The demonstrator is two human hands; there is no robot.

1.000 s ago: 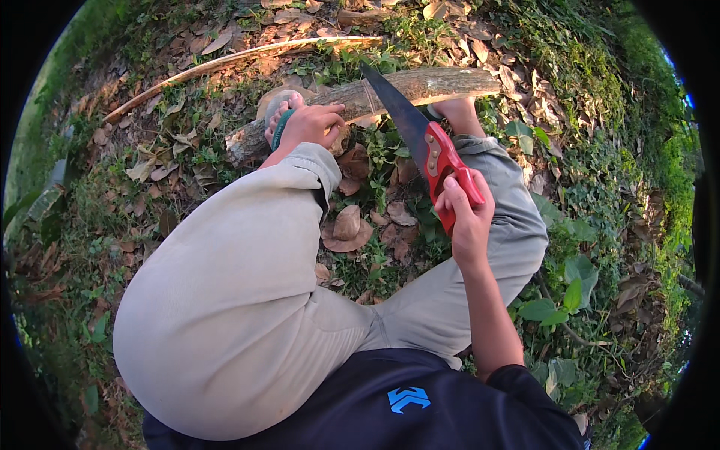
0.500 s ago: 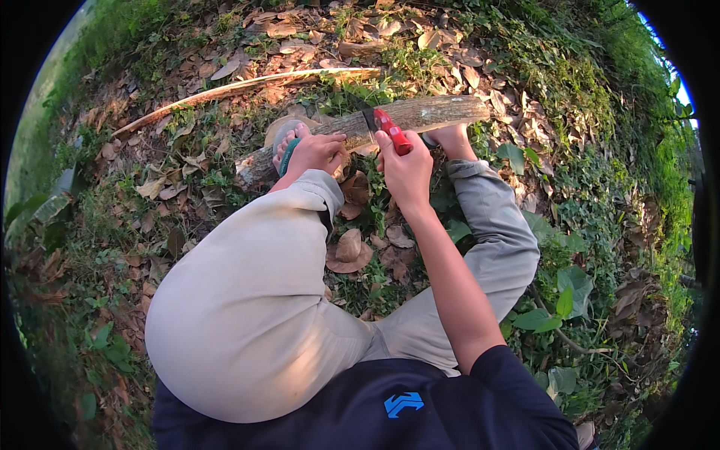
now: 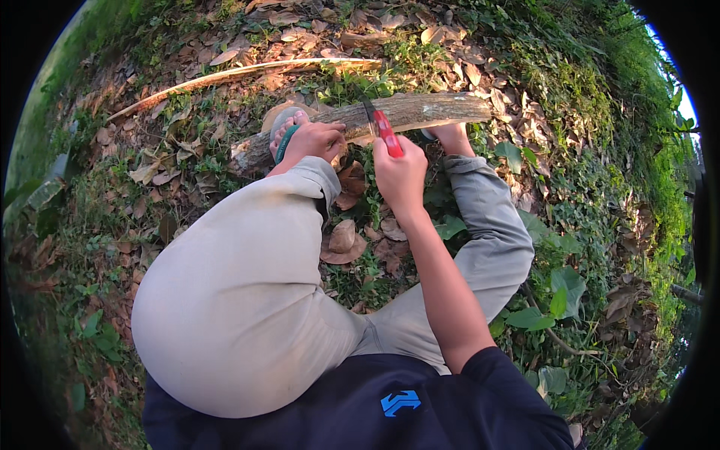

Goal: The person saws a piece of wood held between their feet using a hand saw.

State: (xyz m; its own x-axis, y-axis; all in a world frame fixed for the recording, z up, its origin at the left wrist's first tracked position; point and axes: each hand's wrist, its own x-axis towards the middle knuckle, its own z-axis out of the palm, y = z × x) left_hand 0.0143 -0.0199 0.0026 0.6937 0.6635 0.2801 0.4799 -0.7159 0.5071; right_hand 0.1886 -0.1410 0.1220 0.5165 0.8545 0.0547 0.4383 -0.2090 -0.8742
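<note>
A bark-covered log (image 3: 427, 109) lies crosswise on the ground in front of me, over my feet or just against them. My right hand (image 3: 400, 169) is closed round the red handle of a saw (image 3: 388, 133). The saw's dark blade points away from me and crosses the log near its middle; how deep it sits I cannot tell. Left of the saw, my left hand (image 3: 319, 140) rests against the log with its fingers bent over the near side, next to my sandalled left foot (image 3: 286, 129). Its fingertips are partly hidden.
A long pale strip of split wood (image 3: 247, 71) lies beyond the log to the left. Dry leaves and low green plants cover the ground. A broad-leaved plant (image 3: 551, 307) grows beside my right leg. My bent knees flank the space before the log.
My right hand and the saw have shifted slightly toward me, and the handle points more straight away from me. My left hand stays at the log. The whole view has shifted a little.
</note>
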